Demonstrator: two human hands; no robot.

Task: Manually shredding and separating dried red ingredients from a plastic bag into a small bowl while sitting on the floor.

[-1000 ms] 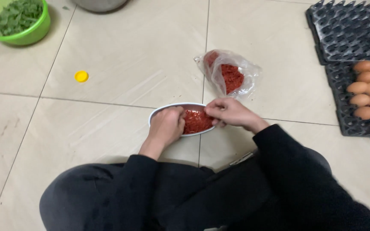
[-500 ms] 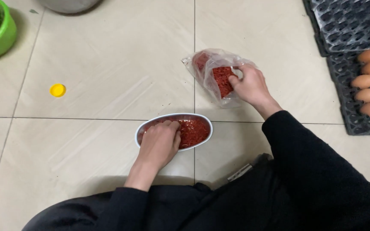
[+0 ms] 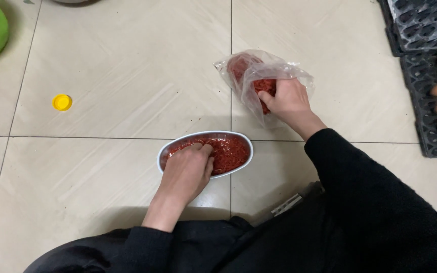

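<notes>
Fingers of your left hand (image 3: 187,169) lie curled and pressed down into the red shredded stuff in the oval metal dish (image 3: 206,153), gripping nothing that shows, while your right hand (image 3: 287,101) has its fingertips tucked into the mouth of the clear plastic bag (image 3: 266,76), closing on more of the same red shreds. The dish sits directly beneath your left fingers; the bag lies just beyond your right ones. Pull too sharply and the thin bag may tear or drag, scattering shreds over the floor tiles (image 3: 127,60) between bag and dish.
</notes>
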